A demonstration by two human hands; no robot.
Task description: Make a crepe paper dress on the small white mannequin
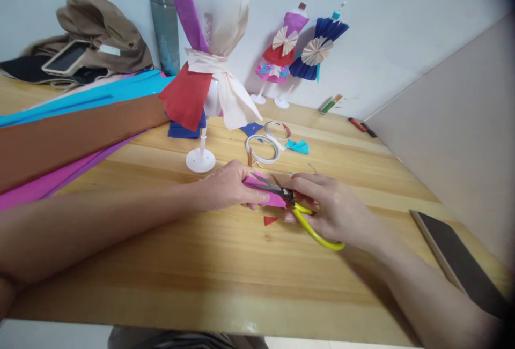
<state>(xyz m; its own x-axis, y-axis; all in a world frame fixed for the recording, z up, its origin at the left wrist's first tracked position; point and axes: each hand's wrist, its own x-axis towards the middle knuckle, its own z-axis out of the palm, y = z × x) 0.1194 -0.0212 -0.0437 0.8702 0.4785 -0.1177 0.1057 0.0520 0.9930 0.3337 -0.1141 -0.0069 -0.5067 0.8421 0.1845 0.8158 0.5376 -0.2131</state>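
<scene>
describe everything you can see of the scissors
The scissors have glossy yellow handles and dark, metal-looking blades joined at a dark pivot. The right hand holds them by the handles above the wooden table. The blades, parted, point toward the left hand, across the pink piece it holds; whether they bite it is unclear.

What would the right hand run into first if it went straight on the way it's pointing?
Most likely the pink piece, pinched by the left hand, which comes next in line. The scissors in the right hand seem to reach it already, though depth is unclear.
</scene>
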